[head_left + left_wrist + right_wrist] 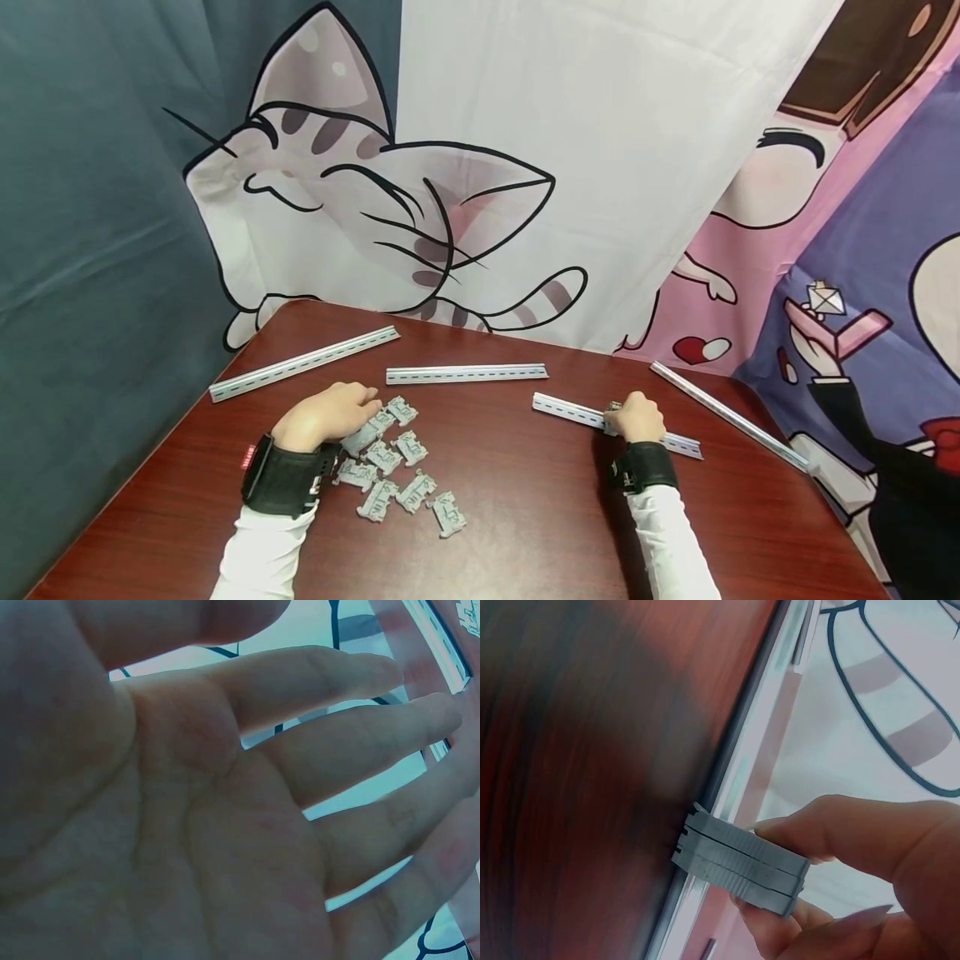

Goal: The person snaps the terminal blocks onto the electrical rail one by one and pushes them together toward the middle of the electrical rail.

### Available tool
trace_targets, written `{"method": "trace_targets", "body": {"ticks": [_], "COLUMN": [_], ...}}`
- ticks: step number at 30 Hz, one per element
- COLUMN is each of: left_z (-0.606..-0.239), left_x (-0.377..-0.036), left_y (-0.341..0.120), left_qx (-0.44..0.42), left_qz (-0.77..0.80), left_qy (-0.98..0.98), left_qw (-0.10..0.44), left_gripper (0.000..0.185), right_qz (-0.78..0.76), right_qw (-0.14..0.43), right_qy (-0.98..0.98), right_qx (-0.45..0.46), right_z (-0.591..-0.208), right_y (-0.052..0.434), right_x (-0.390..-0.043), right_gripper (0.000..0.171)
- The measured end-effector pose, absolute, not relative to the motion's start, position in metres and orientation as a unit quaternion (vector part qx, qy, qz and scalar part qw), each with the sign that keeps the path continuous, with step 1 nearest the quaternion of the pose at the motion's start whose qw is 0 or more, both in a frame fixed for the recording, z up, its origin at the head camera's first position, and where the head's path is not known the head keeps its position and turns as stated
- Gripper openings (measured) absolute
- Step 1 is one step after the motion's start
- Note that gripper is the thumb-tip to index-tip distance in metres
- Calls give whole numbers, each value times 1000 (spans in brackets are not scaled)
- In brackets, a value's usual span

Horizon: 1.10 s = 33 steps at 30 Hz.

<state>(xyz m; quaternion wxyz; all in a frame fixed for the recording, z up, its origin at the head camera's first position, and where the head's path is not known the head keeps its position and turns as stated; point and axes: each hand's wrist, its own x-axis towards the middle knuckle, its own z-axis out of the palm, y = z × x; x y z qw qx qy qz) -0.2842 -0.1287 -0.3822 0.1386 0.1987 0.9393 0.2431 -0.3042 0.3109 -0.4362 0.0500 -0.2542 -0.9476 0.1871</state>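
My right hand pinches grey terminal blocks between thumb and fingers. In the right wrist view the blocks stand side by side across the slotted metal DIN rail, which lies at right on the table. My left hand hovers at the upper left end of a cluster of loose grey terminal blocks, its fingertips close beside the topmost ones. The left wrist view has the palm bare and the fingers spread and nearly straight, with nothing held.
Three more DIN rails lie on the brown table: one at back left, one at back middle, one slanting along the right edge. Cartoon-printed cloth hangs behind the table.
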Motion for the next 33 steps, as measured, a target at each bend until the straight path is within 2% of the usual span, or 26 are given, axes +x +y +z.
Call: {"method": "trace_targets", "body": {"ticks": [15, 25, 33], "left_z": [-387, -389, -388], "left_x": [-287, -288, -288], "left_y": [-127, -127, -124], "left_qx": [187, 182, 182], "left_qz": [242, 245, 238], "left_qy": [941, 941, 943], "left_qw": [147, 149, 146], "left_gripper": [46, 44, 45], "right_qz": [189, 196, 202], "right_qw": [63, 82, 73], "right_qy": [-940, -935, -931], "right_qx": [-277, -283, -294], "right_z": [-437, -440, -440], "right_y": [343, 347, 353], "right_x": [-312, -322, -332], "right_gripper": [39, 38, 43]}}
